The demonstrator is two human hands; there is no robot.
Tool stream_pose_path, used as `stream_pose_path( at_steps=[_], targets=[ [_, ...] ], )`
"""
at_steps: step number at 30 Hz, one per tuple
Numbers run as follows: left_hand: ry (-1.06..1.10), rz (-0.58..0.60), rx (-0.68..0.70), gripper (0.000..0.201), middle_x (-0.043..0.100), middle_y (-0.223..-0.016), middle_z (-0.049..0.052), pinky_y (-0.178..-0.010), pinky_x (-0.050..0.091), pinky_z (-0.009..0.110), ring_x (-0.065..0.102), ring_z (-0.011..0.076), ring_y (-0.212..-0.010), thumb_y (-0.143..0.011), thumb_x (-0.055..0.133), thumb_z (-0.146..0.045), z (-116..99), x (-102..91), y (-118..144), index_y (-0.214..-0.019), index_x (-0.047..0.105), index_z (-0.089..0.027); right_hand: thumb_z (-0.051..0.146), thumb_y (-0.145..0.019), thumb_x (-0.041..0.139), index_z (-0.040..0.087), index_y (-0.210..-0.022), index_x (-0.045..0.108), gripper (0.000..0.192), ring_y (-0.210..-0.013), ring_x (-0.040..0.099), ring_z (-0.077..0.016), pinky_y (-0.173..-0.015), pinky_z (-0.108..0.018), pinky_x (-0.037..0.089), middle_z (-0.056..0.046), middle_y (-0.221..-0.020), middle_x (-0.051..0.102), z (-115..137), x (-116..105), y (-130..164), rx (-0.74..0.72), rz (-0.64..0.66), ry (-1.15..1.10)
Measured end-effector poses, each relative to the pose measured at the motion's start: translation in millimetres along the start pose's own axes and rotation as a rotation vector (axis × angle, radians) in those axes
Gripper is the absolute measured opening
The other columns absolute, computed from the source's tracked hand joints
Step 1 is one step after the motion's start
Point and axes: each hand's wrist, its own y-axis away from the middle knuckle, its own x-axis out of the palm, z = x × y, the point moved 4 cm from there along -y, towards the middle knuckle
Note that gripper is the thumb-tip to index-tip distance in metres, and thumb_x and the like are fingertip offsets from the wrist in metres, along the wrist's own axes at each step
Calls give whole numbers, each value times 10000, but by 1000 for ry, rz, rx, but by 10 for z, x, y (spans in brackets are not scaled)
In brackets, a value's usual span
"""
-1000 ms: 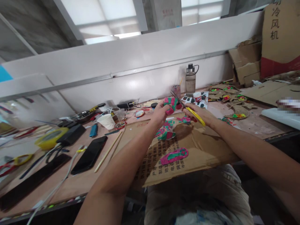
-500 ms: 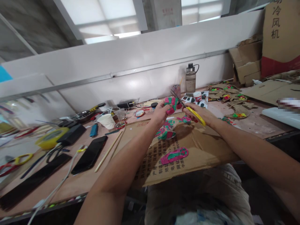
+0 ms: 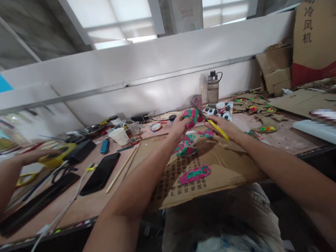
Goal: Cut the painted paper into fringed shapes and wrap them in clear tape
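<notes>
My left hand (image 3: 181, 125) pinches a pink and green painted piece (image 3: 191, 118), whose material I cannot make out. Yellow-handled scissors (image 3: 218, 130) are in my right hand (image 3: 220, 125), their dark blades pointing up and left against the right side of that piece. Below the hands lies a sheet of brown cardboard (image 3: 223, 175). On it are a long pink and green strip (image 3: 195, 174), a cluster of painted pieces (image 3: 185, 147) and a smaller one (image 3: 207, 133) under my right hand.
A co-worker's hand (image 3: 49, 154) is at a yellow tape roll (image 3: 59, 155) on the left. Around stand a black phone (image 3: 101, 174), wooden sticks (image 3: 122, 169), a paper cup (image 3: 119, 135) and a water bottle (image 3: 213, 90). Decorated brown pieces (image 3: 266, 122) lie at the right.
A co-worker's arm has come in from the left and reached the yellow tape roll. My hands, the scissors and the painted piece have hardly moved.
</notes>
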Motion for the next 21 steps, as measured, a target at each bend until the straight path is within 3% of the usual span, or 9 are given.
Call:
stream_pose_path(
  at_steps=[4,11,15,21],
  targets=[
    [-10,-30,-7,211,631,-692,-27,-502,378,214,464,82,-537,-595,771,-176,3,-31,-4,-761,645,-206,511,-827,666,242,-892,698,279,-848,628,-258,-791,-374,490,-60,-897,712,-53,-4,-44,-77,-39,38],
    [-5,-1,13,260,626,-684,-34,-515,366,212,478,71,-533,-606,818,-214,74,-77,-41,-796,641,-198,518,-854,666,214,-808,662,307,-716,569,-207,-696,-311,417,-47,-798,674,-123,-25,-41,-84,-18,167],
    [-20,-5,18,295,616,-683,-41,-536,385,207,491,73,-550,-582,823,-237,101,-93,-56,-805,635,-193,450,-878,664,200,-933,709,260,-724,598,-223,-713,-314,434,-78,-856,730,-167,-17,-55,-61,-6,266],
    [-46,5,32,286,598,-662,-48,-543,369,202,485,68,-549,-580,808,-250,117,-89,-55,-791,626,-182,445,-956,594,167,-1146,708,356,-767,656,-231,-682,-285,433,-120,-993,778,-197,-4,-41,9,30,489]
  ],
)
